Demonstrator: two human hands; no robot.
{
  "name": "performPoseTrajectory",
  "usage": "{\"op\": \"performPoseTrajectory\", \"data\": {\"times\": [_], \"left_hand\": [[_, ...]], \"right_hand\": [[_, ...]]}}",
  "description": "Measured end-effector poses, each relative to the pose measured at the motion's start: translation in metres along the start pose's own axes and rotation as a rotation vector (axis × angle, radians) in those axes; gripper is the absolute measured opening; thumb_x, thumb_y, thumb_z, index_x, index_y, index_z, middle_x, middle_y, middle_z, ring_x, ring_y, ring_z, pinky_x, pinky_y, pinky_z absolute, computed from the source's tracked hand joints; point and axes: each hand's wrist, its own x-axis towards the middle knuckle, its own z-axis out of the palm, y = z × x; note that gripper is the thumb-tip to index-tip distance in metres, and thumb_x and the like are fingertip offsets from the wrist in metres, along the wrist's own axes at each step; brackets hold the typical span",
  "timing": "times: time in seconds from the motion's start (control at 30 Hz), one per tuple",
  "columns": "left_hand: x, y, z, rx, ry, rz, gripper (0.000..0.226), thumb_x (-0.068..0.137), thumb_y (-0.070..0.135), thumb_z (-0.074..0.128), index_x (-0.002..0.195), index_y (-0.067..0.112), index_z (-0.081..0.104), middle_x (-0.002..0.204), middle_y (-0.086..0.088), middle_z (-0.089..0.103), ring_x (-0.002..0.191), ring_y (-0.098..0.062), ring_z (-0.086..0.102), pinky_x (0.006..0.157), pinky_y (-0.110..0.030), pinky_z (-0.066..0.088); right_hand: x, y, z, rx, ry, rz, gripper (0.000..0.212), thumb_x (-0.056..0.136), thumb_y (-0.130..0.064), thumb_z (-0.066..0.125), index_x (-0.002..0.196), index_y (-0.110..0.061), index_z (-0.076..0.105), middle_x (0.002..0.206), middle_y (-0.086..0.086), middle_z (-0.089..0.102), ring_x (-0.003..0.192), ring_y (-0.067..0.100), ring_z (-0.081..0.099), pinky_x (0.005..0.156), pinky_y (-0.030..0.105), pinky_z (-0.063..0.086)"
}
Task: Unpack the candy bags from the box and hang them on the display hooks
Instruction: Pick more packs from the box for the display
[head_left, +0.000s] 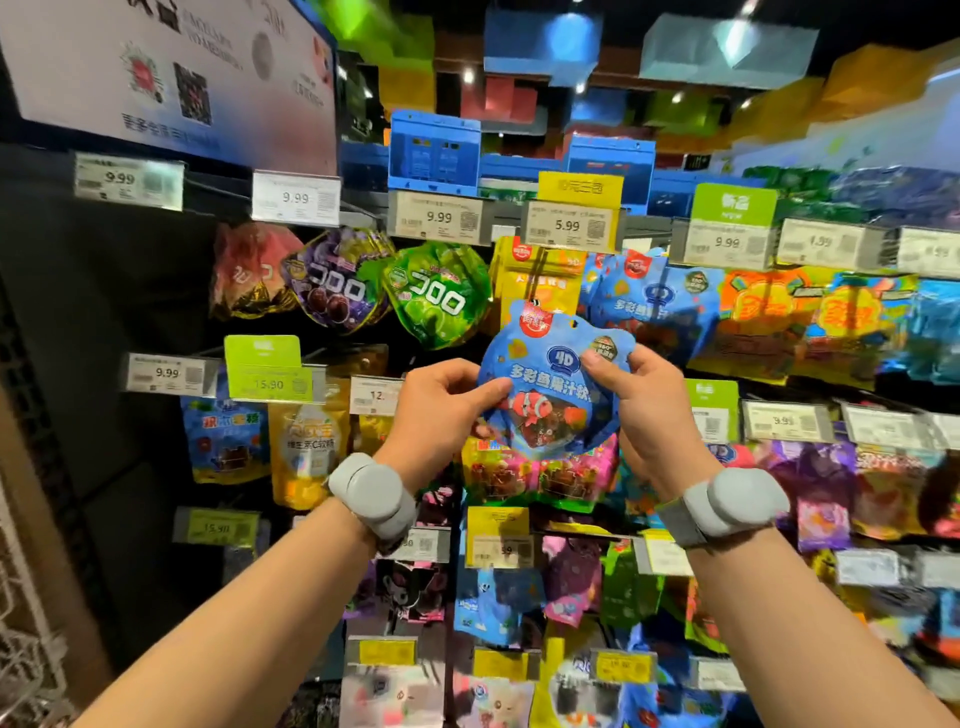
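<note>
I have both hands up in front of the candy display, sharing one blue fish candy bag (550, 384). My left hand (441, 410) pinches the bag's left edge, thumb laid across the printed front and the other fingers curled in behind. My right hand (641, 410) grips the right side higher up, thumb pressing near the upper corner. I judge the two-sided grip is there to keep the soft pouch flat and facing me, so the small hang hole (574, 323) at the top stays open and steerable.

The bag is raised upright, its top just under the 5.99 price tag (569, 227), and it overlaps the yellow bags (535, 283) hanging behind. Up and to the right hangs a row of matching blue bags (649, 301) with the same red badge, which I take as the target; the hook itself I cannot make out among the packs. The bag is not yet on any hook, so this is the lining-up stage.

Further out, green grape bags (441, 296) and purple grape bags (337, 280) hang to the left. Grey wrist bands (374, 493) sit on both my forearms. The box is not in view.
</note>
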Motion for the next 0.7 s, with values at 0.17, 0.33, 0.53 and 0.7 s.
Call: {"op": "performPoseTrajectory", "data": {"times": [0.17,0.33,0.53,0.7], "left_hand": [[-0.006,0.005,0.036,0.087,-0.019,0.016,0.013,0.085,0.012,0.073,0.074,0.009,0.069,0.064,-0.002,0.070,0.059,-0.015,0.064,0.049,-0.028,0.054],[-0.005,0.008,0.056,0.192,-0.043,0.060,0.014,0.087,0.014,0.073,0.073,0.014,0.071,0.070,-0.008,0.072,0.064,-0.019,0.067,0.058,-0.035,0.057],[-0.005,0.019,0.088,0.319,-0.046,0.103,0.008,0.087,0.019,0.072,0.082,0.013,0.071,0.076,-0.014,0.073,0.067,-0.026,0.069,0.060,-0.039,0.058],[-0.001,0.029,0.102,0.393,-0.029,0.165,0.006,0.087,0.019,0.072,0.087,0.022,0.067,0.068,0.003,0.069,0.063,-0.013,0.067,0.061,-0.031,0.054]], "right_hand": [[-0.001,-0.008,-0.035,0.002,0.016,-0.013,0.006,0.092,-0.004,0.065,0.097,-0.004,0.068,0.089,0.002,0.077,0.084,0.021,0.075,0.068,0.032,0.060],[0.001,-0.013,-0.059,0.033,0.061,0.002,0.019,0.091,-0.003,0.066,0.075,-0.013,0.064,0.078,0.001,0.075,0.079,0.022,0.073,0.073,0.041,0.059],[0.003,-0.024,-0.090,0.090,0.101,0.023,0.011,0.090,-0.002,0.067,0.081,-0.009,0.066,0.084,0.006,0.075,0.079,0.025,0.073,0.078,0.046,0.060],[0.005,-0.032,-0.104,0.130,0.101,0.022,0.030,0.091,-0.002,0.067,0.066,-0.018,0.060,0.071,-0.001,0.073,0.072,0.021,0.072,0.067,0.039,0.059]]}}
